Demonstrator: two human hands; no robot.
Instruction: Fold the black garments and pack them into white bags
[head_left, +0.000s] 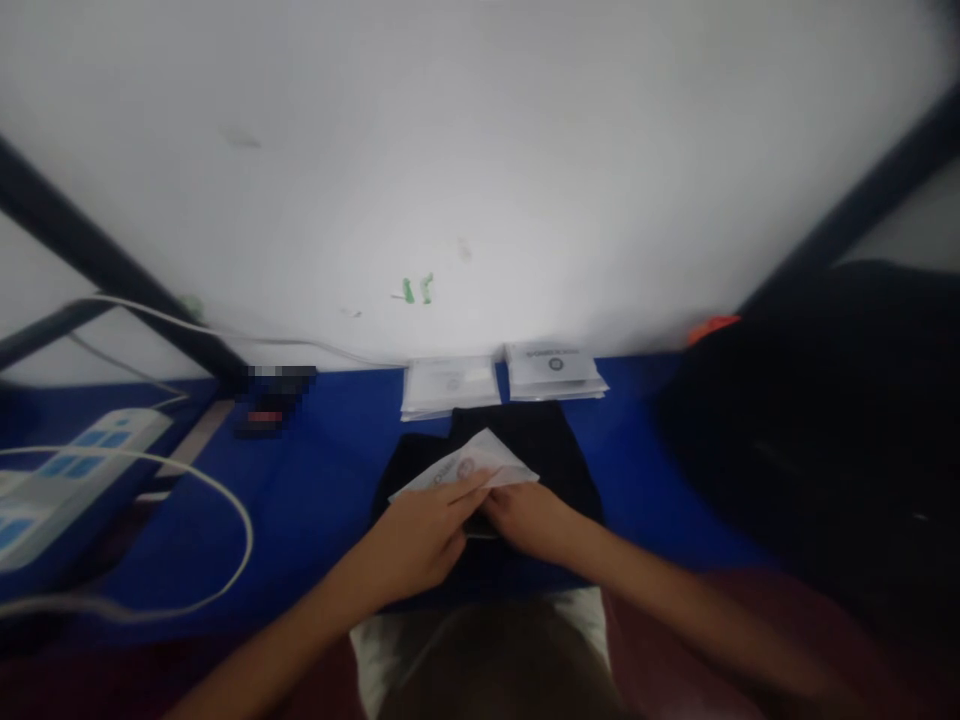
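Pinching the lower edge of a thin, white, printed, plastic-looking packet (489,452), the left hand (429,527) has it tilted over the folded black cloth (568,468) on the blue worktop (315,490). The right hand (531,517) bunches near its right corner; whether that grip is closed, I can't tell. I'd suggest a light touch to avoid creasing, leaving the two flat stacks of white packets (450,387) behind undisturbed.

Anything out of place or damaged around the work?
Green scraps mark the white wall like leftover residue, and a white cable loops loosely by the power strip, looking untidy. The white packet over the black cloth shows no clear damage, though the picture is blurry.
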